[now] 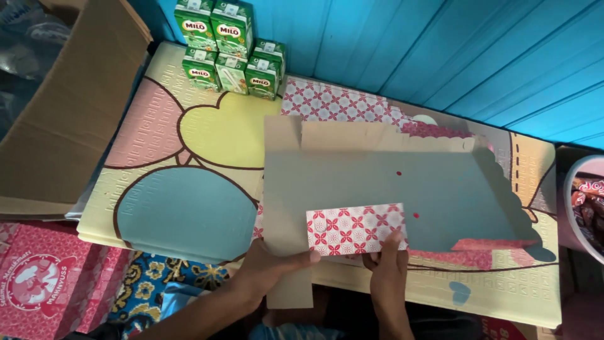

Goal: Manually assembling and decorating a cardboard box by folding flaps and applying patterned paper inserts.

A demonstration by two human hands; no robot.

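Note:
A flat, unfolded grey cardboard box blank (pixel 390 182) lies on a pastel foam mat (pixel 207 132), its red-and-white patterned outer side facing down. One flap (pixel 355 228) is folded over toward me, showing that red-and-white pattern. My left hand (pixel 277 264) pinches the flap's lower left corner together with the blank's near edge. My right hand (pixel 387 267) presses its thumb on the flap's lower right edge.
Several green drink cartons (pixel 229 47) are stacked at the mat's far edge against a blue plank wall (pixel 440 44). A large brown cardboard box (pixel 69 107) stands at the left. A red printed box (pixel 47 283) lies near left, and a pink tub (pixel 585 208) at right.

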